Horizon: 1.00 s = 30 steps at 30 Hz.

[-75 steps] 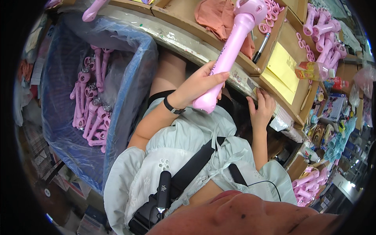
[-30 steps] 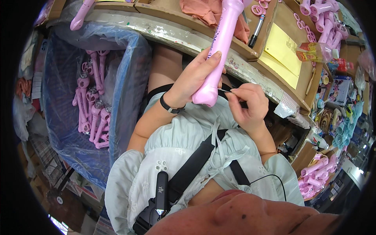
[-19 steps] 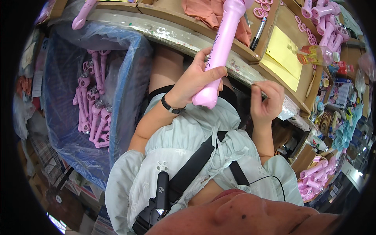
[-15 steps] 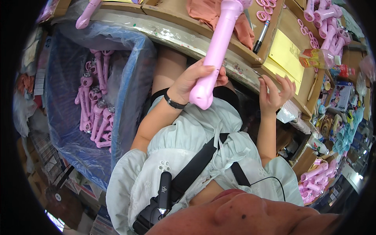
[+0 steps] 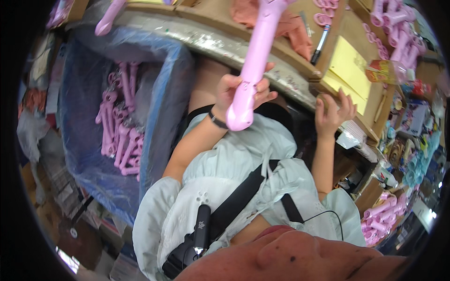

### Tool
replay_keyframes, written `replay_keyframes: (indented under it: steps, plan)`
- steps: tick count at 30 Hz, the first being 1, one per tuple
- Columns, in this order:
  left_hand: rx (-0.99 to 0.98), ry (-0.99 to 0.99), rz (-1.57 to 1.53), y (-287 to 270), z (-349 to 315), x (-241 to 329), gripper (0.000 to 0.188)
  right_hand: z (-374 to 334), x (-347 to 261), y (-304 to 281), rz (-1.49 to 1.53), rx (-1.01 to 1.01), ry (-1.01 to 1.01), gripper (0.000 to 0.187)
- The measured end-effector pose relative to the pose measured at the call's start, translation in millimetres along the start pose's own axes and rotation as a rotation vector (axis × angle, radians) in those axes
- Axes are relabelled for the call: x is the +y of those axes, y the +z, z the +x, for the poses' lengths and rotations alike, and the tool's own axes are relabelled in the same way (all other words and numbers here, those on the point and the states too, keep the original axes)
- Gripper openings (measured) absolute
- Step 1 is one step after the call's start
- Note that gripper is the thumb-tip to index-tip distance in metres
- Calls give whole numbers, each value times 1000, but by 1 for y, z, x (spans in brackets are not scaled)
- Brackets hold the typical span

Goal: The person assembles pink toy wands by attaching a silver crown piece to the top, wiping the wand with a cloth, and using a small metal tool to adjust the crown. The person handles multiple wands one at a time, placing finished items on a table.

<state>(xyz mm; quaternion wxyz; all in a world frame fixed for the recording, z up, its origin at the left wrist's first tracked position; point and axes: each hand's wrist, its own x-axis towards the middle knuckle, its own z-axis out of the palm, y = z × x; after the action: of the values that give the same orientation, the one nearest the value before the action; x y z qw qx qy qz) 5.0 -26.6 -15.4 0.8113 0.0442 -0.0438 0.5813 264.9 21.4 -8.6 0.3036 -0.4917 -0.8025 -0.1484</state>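
Our left hand [image 5: 241, 91] is wrapped round the pink handle [image 5: 258, 49] near its lower end — tilted, upper part past the bench edge [image 5: 201, 40]. Right hand [image 5: 331, 112] raised, fingers half-curled — can't tell if holding anything.

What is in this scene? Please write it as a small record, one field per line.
Left hand: grips a pink wand near the end closest to the body
Right hand: beside the table edge, fingers partly curled; whether it holds something small is unclear
Bin: blue, plastic-lined, at the left, with more wands inside
On the table: orange cloth, marker, yellow paper, bottle
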Motion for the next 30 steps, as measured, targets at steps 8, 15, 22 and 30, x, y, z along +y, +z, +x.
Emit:
replay_keyframes:
  steps: [8, 15, 22, 30]
  plan:
    - [383, 71, 501, 24, 6, -14, 40, 41, -107, -30, 932, -333, -639, 35]
    - [335, 74, 412, 28, 7, -7, 63, 65, -22, -45, 1041, -172, -279, 8]
    - [259, 50, 399, 23, 5, -3, 62, 123, 153, 8, 541, 444, 666, 72]
    - [301, 55, 388, 28, 6, -7, 58, 145, 128, 22, 995, -86, 643, 63]
